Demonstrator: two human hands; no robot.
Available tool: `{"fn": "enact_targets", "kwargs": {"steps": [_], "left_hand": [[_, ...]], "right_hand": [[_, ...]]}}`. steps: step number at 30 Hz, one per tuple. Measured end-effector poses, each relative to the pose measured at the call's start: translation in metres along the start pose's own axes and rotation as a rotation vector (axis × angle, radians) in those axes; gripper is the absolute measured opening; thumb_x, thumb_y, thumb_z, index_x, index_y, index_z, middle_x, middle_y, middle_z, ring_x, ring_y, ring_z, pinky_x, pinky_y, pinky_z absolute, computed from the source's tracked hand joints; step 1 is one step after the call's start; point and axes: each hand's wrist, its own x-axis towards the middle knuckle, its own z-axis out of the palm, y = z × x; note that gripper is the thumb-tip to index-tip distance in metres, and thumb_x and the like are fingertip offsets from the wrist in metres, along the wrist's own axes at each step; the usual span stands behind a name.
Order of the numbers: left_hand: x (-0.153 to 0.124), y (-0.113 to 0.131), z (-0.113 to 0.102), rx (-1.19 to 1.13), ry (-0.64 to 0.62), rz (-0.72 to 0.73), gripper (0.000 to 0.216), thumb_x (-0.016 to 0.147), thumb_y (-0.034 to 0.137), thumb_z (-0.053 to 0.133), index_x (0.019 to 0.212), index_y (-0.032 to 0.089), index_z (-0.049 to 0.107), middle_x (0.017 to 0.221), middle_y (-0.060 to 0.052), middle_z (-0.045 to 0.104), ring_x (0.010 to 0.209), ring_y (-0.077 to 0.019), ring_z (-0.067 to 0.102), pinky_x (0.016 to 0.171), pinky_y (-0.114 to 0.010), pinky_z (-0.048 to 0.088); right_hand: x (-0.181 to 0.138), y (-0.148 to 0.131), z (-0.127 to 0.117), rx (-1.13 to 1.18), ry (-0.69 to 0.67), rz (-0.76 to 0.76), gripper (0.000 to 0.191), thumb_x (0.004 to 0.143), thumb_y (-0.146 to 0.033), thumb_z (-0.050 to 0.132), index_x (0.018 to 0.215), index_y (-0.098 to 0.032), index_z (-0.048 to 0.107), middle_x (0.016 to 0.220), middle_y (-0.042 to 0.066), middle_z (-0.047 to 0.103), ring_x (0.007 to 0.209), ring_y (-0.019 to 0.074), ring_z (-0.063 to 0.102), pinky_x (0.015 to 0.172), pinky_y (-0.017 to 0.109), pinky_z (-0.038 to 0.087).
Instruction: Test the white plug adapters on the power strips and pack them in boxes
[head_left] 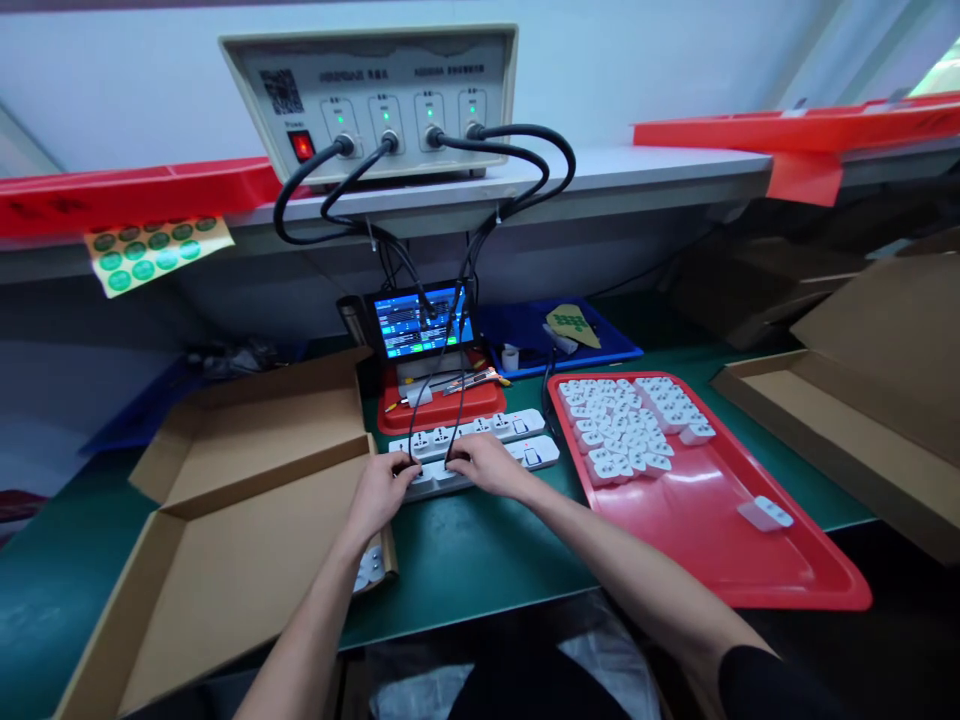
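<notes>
Two long white socket strips lie side by side on the bench: the far strip (517, 424) shows several sockets, and the near strip (541, 452) is partly covered by my hands. My left hand (381, 492) pinches the lower end of a thin black cable (415, 415) at the near strip's left part. A little to the right, my right hand (486, 464) has its fingers closed around the end of a second black cable (459, 405), over the same strip. Fingers hide both cable ends, so I cannot tell how far they sit in the strip.
A red tray (720, 520) of small white adapter-like pieces (619, 425) stands right. An open cardboard box (247, 560) lies left, another box (847, 430) far right. Behind are a lit screen (420, 322), a red tool tray (442, 408) and a shelf-mounted cabled tester box (382, 110).
</notes>
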Motion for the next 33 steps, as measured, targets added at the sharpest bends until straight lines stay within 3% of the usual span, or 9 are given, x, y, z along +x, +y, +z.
{"fn": "enact_targets", "kwargs": {"steps": [13, 27, 33], "left_hand": [[0.001, -0.004, 0.004, 0.119, 0.027, 0.053, 0.016, 0.092, 0.026, 0.062, 0.080, 0.020, 0.071, 0.080, -0.001, 0.072, 0.076, -0.0182, 0.063, 0.072, -0.029, 0.040], [-0.005, -0.007, 0.012, 0.207, 0.058, 0.136, 0.012, 0.093, 0.017, 0.062, 0.082, 0.020, 0.066, 0.090, -0.004, 0.068, 0.088, -0.0206, 0.061, 0.081, -0.032, 0.044], [-0.006, -0.007, 0.012, 0.220, 0.060, 0.140, 0.010, 0.092, 0.016, 0.064, 0.083, 0.020, 0.066, 0.091, -0.004, 0.067, 0.089, -0.0214, 0.061, 0.080, -0.033, 0.044]], "right_hand": [[0.003, 0.001, 0.013, -0.119, 0.034, -0.045, 0.009, 0.096, -0.024, 0.071, 0.089, -0.019, 0.073, 0.091, 0.004, 0.075, 0.087, 0.0198, 0.066, 0.077, 0.027, 0.039], [0.001, 0.004, 0.017, -0.022, 0.060, -0.012, 0.005, 0.097, -0.021, 0.067, 0.093, -0.020, 0.071, 0.089, 0.003, 0.074, 0.084, 0.0185, 0.066, 0.075, 0.026, 0.040], [-0.001, -0.003, 0.017, -0.171, 0.019, -0.042, 0.005, 0.098, -0.021, 0.066, 0.093, -0.020, 0.068, 0.094, 0.005, 0.072, 0.087, 0.0197, 0.064, 0.077, 0.027, 0.040]]}}
